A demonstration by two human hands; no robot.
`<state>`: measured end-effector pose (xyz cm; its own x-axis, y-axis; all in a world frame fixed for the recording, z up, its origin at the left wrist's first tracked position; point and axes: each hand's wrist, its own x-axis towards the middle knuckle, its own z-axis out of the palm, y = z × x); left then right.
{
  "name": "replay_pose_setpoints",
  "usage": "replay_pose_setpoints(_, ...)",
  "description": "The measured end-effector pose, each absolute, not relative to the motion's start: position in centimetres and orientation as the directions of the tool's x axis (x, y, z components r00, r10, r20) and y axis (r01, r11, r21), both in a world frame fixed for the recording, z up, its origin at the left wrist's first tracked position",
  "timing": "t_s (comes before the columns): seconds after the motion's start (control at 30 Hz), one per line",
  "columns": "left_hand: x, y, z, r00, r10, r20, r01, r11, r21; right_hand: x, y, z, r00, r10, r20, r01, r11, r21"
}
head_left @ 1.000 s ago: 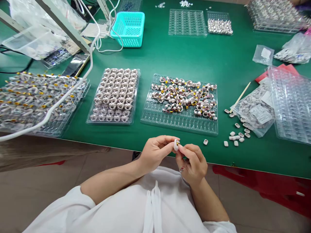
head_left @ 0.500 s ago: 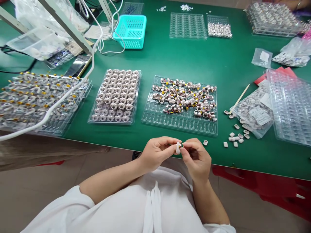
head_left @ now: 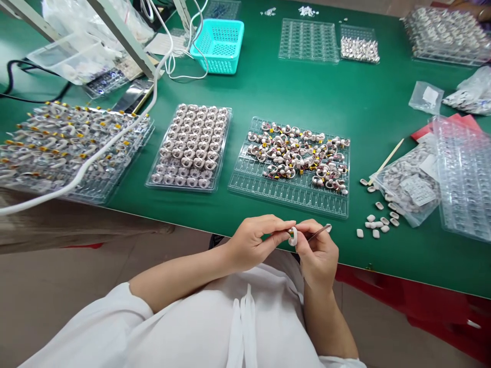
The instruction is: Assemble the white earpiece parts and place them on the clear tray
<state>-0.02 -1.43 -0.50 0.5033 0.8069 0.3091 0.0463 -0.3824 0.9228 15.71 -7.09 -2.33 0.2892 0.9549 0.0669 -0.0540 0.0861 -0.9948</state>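
Observation:
Close to the table's front edge, my left hand (head_left: 259, 240) pinches a small white curved part (head_left: 293, 236) with a bit of yellow on it. The fingers of my right hand (head_left: 318, 255) are closed and meet the same part from the other side. A thin brown stick-like tool (head_left: 317, 233) sticks out of my right hand, pointing up and right; its exact kind is unclear. Beyond my hands lies a clear tray (head_left: 251, 190) heaped with similar white parts bearing yellow and dark red bits. Small white caps (head_left: 376, 233) lie loose to the right.
A tray of white parts in rows (head_left: 187, 145) and a larger stacked tray (head_left: 65, 153) stand left, crossed by a white cable (head_left: 103, 148). A turquoise basket (head_left: 218, 46) sits behind. At right are a bag of caps (head_left: 412, 186) and clear trays (head_left: 466, 179).
The view has shifted slightly, so the table things sit further right. The white part has turned between my fingers, and the brown tool now shows beyond my right hand.

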Motion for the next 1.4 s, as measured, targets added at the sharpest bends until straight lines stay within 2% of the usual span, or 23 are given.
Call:
replay_pose_setpoints(0.13, 0.0, -1.4, 0.1, 0.500, 0.824, 0.266, 0.083, -0.352, 0.932, 15.5, -7.0, -2.2, 0.300, 0.952, 0.067, -0.024, 0.078, -0.997)
replay_pose_setpoints(0.3, 0.1, -1.4, 0.8, 0.457, 0.884, 0.099, 0.188, -0.205, 0.961, 14.8, -6.9, -1.8, 0.328, 0.941, 0.085, 0.052, 0.071, -0.996)
replay_pose_setpoints(0.5, 0.7, -1.1, 0.7, 0.455, 0.889, -0.051, 0.180, -0.036, 0.983, 17.1, -7.7, -0.9, 0.222, 0.955, 0.195, 0.279, 0.129, -0.951)
replay_pose_setpoints(0.57, 0.7, -0.9, 0.6, 0.463, 0.882, -0.090, 0.170, 0.011, 0.985, 19.9, -8.5, -0.8, 0.270, 0.935, 0.230, 0.389, 0.113, -0.914)
replay_pose_setpoints(0.63, 0.7, -0.8, 0.5, 0.461, 0.877, -0.134, 0.174, 0.059, 0.983, 23.8, -9.2, -0.9, 0.445, 0.859, 0.254, 0.546, -0.035, -0.837)
replay_pose_setpoints(0.7, 0.7, -0.6, 0.4, 0.460, 0.871, -0.173, 0.176, 0.102, 0.979, 28.1, -9.8, -1.2, 0.596, 0.736, 0.320, 0.672, -0.239, -0.701)
replay_pose_setpoints(0.73, 0.7, -0.6, 0.4, 0.462, 0.866, -0.190, 0.173, 0.122, 0.977, 30.1, -9.9, -1.4, 0.620, 0.698, 0.358, 0.714, -0.312, -0.627)
replay_pose_setpoints(0.8, 0.9, -0.5, 0.4, 0.467, 0.858, -0.215, 0.162, 0.156, 0.974, 33.4, -9.8, -1.6, 0.601, 0.707, 0.373, 0.774, -0.398, -0.493)
replay_pose_setpoints(0.93, 1.5, -0.4, 0.3, 0.471, 0.846, -0.249, 0.148, 0.202, 0.968, 36.0, -8.5, -1.6, 0.474, 0.830, 0.294, 0.851, -0.345, -0.395)
replay_pose_setpoints(1.1, 1.4, -0.4, -0.2, 0.439, 0.859, -0.263, 0.150, 0.219, 0.964, 36.3, -6.8, -1.2, 0.392, 0.903, 0.176, 0.891, -0.325, -0.319)
replay_pose_setpoints(1.2, 1.2, -0.5, -0.4, 0.427, 0.864, -0.268, 0.138, 0.230, 0.963, 36.3, -6.1, -1.2, 0.344, 0.933, 0.106, 0.923, -0.315, -0.221)
replay_pose_setpoints(1.3, 1.1, -0.5, -0.5, 0.425, 0.864, -0.268, 0.131, 0.235, 0.963, 36.4, -5.5, -1.3, 0.329, 0.940, 0.092, 0.940, -0.316, -0.128)
replay_pose_setpoints(1.4, 1.1, -0.5, -0.5, 0.435, 0.862, -0.258, 0.117, 0.230, 0.966, 36.4, -5.1, -1.3, 0.333, 0.934, 0.130, 0.941, -0.322, -0.102)
